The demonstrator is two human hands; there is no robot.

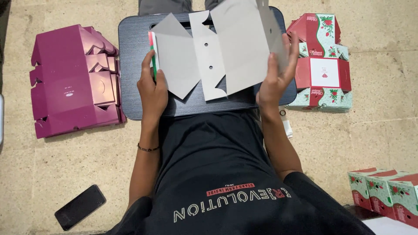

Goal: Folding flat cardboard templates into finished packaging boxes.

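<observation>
A flat, unfolded cardboard box blank (217,52), grey on the side facing me with small punched holes, is held above a dark lap tray (130,65). My left hand (152,85) grips its left edge, where a red and green printed strip shows. My right hand (278,72) holds its right flap, fingers spread along the panel. Both hands are closed on the same blank.
A stack of magenta flat box blanks (74,80) lies on the stone floor at left. A pile of red and mint flat blanks (324,65) sits at right. Assembled red and mint boxes (383,191) stand at lower right. A black phone (80,206) lies at lower left.
</observation>
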